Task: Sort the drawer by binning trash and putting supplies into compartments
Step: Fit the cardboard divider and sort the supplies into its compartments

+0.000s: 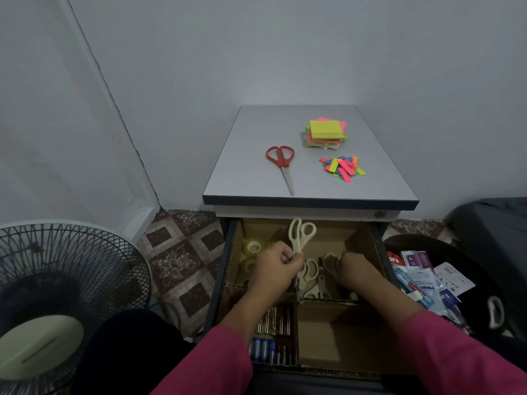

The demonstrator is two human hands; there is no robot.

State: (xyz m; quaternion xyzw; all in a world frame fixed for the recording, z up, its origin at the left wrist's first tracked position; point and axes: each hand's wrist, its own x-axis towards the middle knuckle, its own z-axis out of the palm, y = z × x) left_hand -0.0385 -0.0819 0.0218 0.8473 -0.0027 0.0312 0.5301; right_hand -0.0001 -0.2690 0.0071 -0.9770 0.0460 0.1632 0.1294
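**Drawer sort: cream scissors lifted**

The left hand (278,262) pinches cream scissors (301,236) in its fingers, handles up, above the drawer (376,246). The right hand (356,267) reaches among further scissors; its grasp cannot be told. Wrapper print in the bin (484,283) is illegible.

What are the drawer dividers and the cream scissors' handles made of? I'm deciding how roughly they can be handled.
Dividers: most likely corrugated cardboard, matte brown, with a ragged, fluted-looking top edge. Cream scissors, held blades-down in the left hand: handles look like smooth moulded plastic with a slight sheen; the blades are hidden, so I can't tell their material.
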